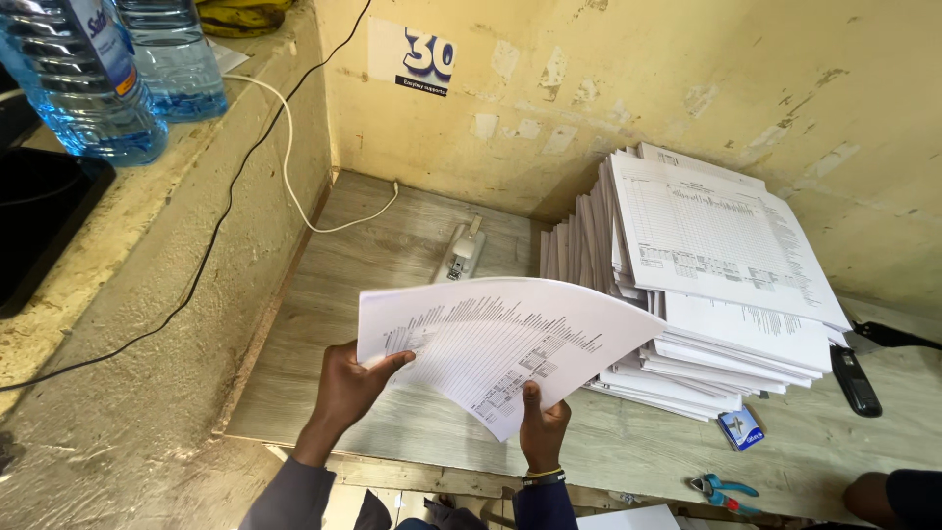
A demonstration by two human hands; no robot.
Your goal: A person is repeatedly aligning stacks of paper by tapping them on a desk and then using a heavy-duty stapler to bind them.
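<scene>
**Both hands hold a printed sheaf over a wooden desk**

Wooden desk (392,265) runs along a chipped yellow wall (687,79), with a rough concrete ledge (147,294) on the left. Big stack of printed sheets (716,294) sits on the desk's right side against the wall, layers fanned and crisscrossed. In front of it, raised above the desk near centre, a sheaf of printed pages (500,344) bows upward and tilts, its right edge just beside the stack. Left hand (348,388) grips the sheaf's lower left corner, thumb on top. Right hand (543,424) pinches the bottom edge, thumb up on the page, wristband on the wrist.

Two clear water bottles (98,79) stand on the ledge top left; a dark screen edge (39,216) is beside them. Black cable (211,245) and white cable (294,186) trail down the ledge. Grey stapler (461,253) lies on the desk near the wall. Black remote-like object (856,381) lies right of the stack. Small blue box (741,429) is below the stack; blue-handled pliers (724,488) lie at the front edge.
</scene>
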